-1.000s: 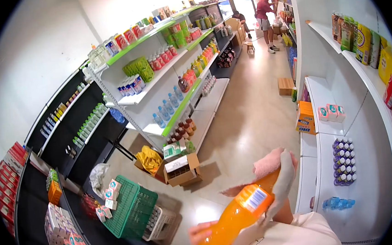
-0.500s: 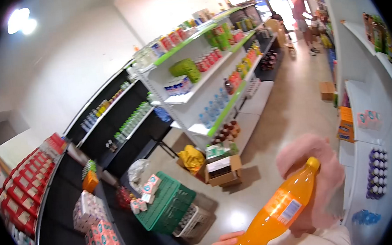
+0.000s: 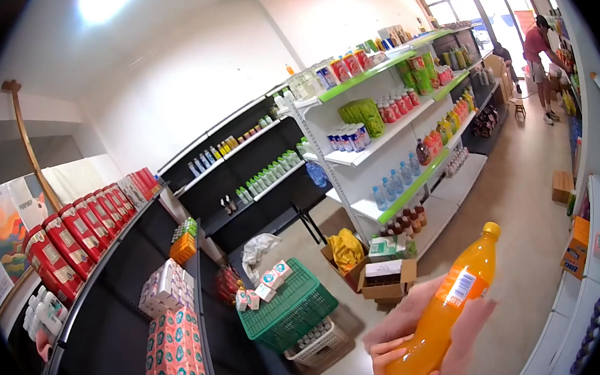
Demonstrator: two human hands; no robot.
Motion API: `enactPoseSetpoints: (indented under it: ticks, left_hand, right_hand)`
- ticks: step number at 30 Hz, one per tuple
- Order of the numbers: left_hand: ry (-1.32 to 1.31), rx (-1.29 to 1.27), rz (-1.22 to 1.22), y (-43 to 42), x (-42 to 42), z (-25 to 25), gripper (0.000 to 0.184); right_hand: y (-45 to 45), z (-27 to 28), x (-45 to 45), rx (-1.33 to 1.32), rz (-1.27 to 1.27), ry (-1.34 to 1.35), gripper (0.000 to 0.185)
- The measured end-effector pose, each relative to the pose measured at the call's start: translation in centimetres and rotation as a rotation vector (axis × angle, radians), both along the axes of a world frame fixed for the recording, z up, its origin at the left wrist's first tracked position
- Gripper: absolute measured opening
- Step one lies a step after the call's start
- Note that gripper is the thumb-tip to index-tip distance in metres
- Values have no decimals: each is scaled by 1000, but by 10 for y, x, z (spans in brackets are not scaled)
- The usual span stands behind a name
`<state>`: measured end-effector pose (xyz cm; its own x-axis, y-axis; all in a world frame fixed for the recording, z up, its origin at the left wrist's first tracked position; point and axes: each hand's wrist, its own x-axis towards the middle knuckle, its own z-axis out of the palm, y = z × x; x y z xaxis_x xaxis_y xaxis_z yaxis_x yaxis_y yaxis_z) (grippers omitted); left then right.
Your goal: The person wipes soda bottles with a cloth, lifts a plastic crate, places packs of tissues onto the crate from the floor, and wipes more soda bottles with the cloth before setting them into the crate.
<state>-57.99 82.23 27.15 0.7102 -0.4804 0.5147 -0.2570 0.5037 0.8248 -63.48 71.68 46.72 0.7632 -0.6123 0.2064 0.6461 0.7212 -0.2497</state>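
A plastic bottle of orange soda (image 3: 466, 280) with a yellow cap leans to the upper right in front of me. Low on the bottle, my left hand (image 3: 386, 359) is closed, its fingers on the left side near the base. My right hand (image 3: 471, 325) is smeared by motion close against the bottle's middle, with blurred skin on both sides of it. Its fingers are too blurred to tell whether they grip. The label with its barcode faces me.
A white shelf unit (image 3: 387, 221) with drinks stands ahead. A green crate (image 3: 289, 315) with small pink-and-white packs sits left of the bottle, near open cardboard boxes (image 3: 390, 289). Red packages (image 3: 62, 259) line the left shelf. A person (image 3: 538, 56) stands farther down the right-hand aisle.
My view has swung left, so the shelves appear farther right. The bottle is more upright and slightly higher. My right hand has moved from near the cap down to the bottle's middle.
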Motion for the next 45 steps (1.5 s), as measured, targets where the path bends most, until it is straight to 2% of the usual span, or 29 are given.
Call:
enactPoseSetpoints:
  ticks: [2, 4, 7, 10, 13, 14, 15, 16, 18, 19, 22, 23, 26, 29, 32, 33, 36, 37, 40, 41, 44, 45]
  left_hand:
    - [94, 8, -28, 0, 0, -1, 45]
    - [242, 17, -80, 2, 2, -3, 45]
    - [554, -5, -195, 11, 3, -17, 46]
    - [876, -59, -302, 19, -1, -36, 46]
    - [956, -83, -228, 23, -9, -29, 50]
    - [688, -42, -278, 13, 5, -27, 54]
    - [385, -32, -106, 3, 0, -25, 52]
    - [85, -20, 77, -13, -11, 49, 50]
    - [-270, -47, 214, -10, -5, 50, 48]
    - [-452, -64, 294, -10, 1, 46, 48]
    - [-752, 30, 282, 6, 19, 21, 72]
    - [-799, 65, 332, 11, 19, 21, 69]
    - [-647, 18, 324, 9, 18, 32, 67]
    - [115, 1, 44, 8, 18, 37, 65]
    - [784, 19, -517, 15, 24, 45, 70]
    - [893, 142, -627, 25, 30, 3, 75]
    - [1587, -75, -885, 10, 11, 14, 50]
    - [1439, -45, -820, 7, 3, 10, 52]
    - [971, 48, -630, -6, -7, -7, 58]
    - [1257, 120, -789, -7, 9, 14, 71]
    - [22, 0, -225, -42, 24, 26, 69]
    - [-232, -6, -102, -48, 32, 29, 69]
  right_hand:
    - [-4, -1, -2, 136, -1, -38, 48]
    - [-15, -6, -5, 192, -143, -53, 48]
    - [-48, -26, -7, -86, -449, 120, 50]
    - [-28, -24, -3, -211, -316, 147, 46]
    - [-5, -23, -7, -286, -65, 206, 43]
    - [0, -20, -10, -296, 15, 234, 42]
    - [5, -17, -15, -301, 75, 258, 42]
    - [6, -13, -18, -297, 128, 290, 41]
    - [1, -11, -19, -284, 184, 321, 40]
    - [-13, -23, -14, -303, 178, 224, 41]
    - [-47, -51, 2, -320, 124, -14, 43]
    - [-45, -50, 6, -300, 48, -23, 42]
    - [-18, -48, 11, -210, -95, 29, 40]
    - [11, -45, 5, -181, 40, 77, 38]
    - [15, -40, 6, -75, 154, 29, 36]
    - [10, -41, 9, -25, 173, -16, 35]
    - [-13, -46, 18, 129, 149, -251, 33]
    - [-22, -46, 13, -122, -2, -281, 38]
    - [-20, -41, 12, -55, -354, -71, 51]
    - [-23, -44, 18, -33, -429, -3, 51]
    - [-20, -48, 16, -134, -367, -19, 50]
    - [-18, -48, 17, -159, -349, -29, 49]
